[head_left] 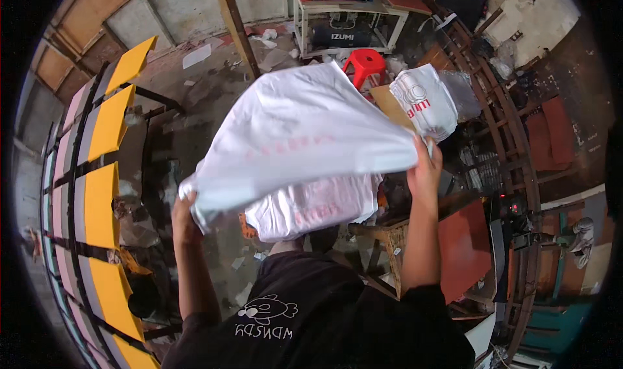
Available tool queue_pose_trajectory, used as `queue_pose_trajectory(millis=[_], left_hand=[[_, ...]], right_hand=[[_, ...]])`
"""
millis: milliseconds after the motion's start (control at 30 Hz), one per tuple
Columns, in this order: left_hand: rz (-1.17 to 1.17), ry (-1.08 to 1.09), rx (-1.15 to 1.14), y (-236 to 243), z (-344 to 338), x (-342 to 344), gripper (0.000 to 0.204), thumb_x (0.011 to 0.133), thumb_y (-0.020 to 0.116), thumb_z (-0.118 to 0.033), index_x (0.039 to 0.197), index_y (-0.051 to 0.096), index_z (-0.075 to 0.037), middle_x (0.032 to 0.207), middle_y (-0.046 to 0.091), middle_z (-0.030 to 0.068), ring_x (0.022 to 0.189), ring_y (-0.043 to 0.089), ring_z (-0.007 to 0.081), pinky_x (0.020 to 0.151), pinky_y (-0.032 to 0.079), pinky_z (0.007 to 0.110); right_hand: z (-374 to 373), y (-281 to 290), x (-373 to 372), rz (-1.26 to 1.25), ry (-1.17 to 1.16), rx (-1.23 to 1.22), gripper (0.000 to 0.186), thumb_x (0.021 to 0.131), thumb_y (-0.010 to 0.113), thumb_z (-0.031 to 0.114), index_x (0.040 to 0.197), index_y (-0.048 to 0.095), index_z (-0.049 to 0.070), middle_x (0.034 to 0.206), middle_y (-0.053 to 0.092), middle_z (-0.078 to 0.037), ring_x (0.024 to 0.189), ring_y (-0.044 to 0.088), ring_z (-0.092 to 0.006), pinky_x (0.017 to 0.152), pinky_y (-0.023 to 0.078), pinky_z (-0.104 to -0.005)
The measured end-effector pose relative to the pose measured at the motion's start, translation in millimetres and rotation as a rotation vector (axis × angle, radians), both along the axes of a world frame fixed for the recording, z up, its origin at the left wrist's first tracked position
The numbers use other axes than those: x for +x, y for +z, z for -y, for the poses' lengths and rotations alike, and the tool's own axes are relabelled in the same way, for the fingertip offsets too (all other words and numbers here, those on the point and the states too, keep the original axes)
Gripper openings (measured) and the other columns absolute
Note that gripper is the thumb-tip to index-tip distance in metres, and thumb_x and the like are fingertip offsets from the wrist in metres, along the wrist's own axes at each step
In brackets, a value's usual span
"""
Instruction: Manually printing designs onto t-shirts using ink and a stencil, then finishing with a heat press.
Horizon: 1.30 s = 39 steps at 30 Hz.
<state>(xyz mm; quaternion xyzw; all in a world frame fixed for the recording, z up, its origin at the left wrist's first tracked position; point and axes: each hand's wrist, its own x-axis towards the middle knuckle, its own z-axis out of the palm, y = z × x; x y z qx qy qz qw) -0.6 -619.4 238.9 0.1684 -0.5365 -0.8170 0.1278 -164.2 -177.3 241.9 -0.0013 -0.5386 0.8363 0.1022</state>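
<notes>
A white T-shirt point(292, 129) is spread wide in the air between my two hands, its middle blurred by motion and a faint red print showing through. My left hand point(186, 216) grips one lower corner, fingers closed on the bunched fabric. At the opposite corner, my right hand point(425, 164) pinches the cloth. Below it, over my lap, lies a pile of white shirts point(311, 207) with red print, partly covered by the raised one. Further right, a stack of folded white shirts point(425, 99) with red lettering rests on a brown board.
Yellow, grey and pink panels point(100, 194) line a long rack at my left. A red plastic stool point(365, 67) stands ahead, before a white-framed table point(344, 12). A wooden post point(237, 28) rises far left of it. Red-brown boards point(464, 249) and a metal rail point(513, 135) are at my right.
</notes>
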Motion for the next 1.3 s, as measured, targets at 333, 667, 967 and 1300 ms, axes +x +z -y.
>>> queue_pose_trajectory(millis=[333, 667, 967, 1300], left_hand=[[0.588, -0.098, 0.354, -108, -66, 158, 0.037, 0.090, 0.058, -0.022, 0.115, 0.057, 0.006, 0.098, 0.067, 0.0139, 0.084, 0.067, 0.0241, 0.075, 0.056, 0.037], [0.721, -0.208, 0.381, -151, -94, 211, 0.039, 0.092, 0.059, -0.022, 0.119, 0.054, 0.005, 0.103, 0.067, 0.0133, 0.084, 0.069, 0.0235, 0.074, 0.058, 0.036], [0.670, -0.245, 0.439, -154, -93, 235, 0.024, 0.095, 0.059, -0.023, 0.100, 0.061, 0.000, 0.084, 0.066, 0.0069, 0.068, 0.066, 0.0176, 0.062, 0.057, 0.032], [0.648, -0.218, 0.417, -150, -89, 218, 0.031, 0.096, 0.055, -0.022, 0.108, 0.060, 0.005, 0.096, 0.069, 0.0107, 0.080, 0.069, 0.0189, 0.071, 0.059, 0.035]], right_hand=[[-79, -170, 175, 0.503, -0.002, 0.111, 0.020, 0.090, 0.063, 0.019, 0.102, 0.063, 0.003, 0.093, 0.064, -0.005, 0.086, 0.062, -0.0154, 0.078, 0.049, -0.0308], [-102, -206, 258, 0.855, 0.375, 0.506, 0.036, 0.086, 0.068, 0.030, 0.101, 0.068, -0.002, 0.083, 0.067, -0.004, 0.071, 0.059, -0.0119, 0.064, 0.045, -0.0272], [-119, -178, 270, 0.776, 0.324, 0.188, 0.021, 0.089, 0.068, 0.020, 0.094, 0.064, 0.001, 0.078, 0.066, -0.003, 0.061, 0.059, -0.0117, 0.052, 0.044, -0.0260], [-112, -204, 245, 0.718, 0.347, -0.079, 0.032, 0.092, 0.063, 0.022, 0.115, 0.059, 0.000, 0.107, 0.065, -0.010, 0.094, 0.064, -0.0231, 0.073, 0.054, -0.0388]])
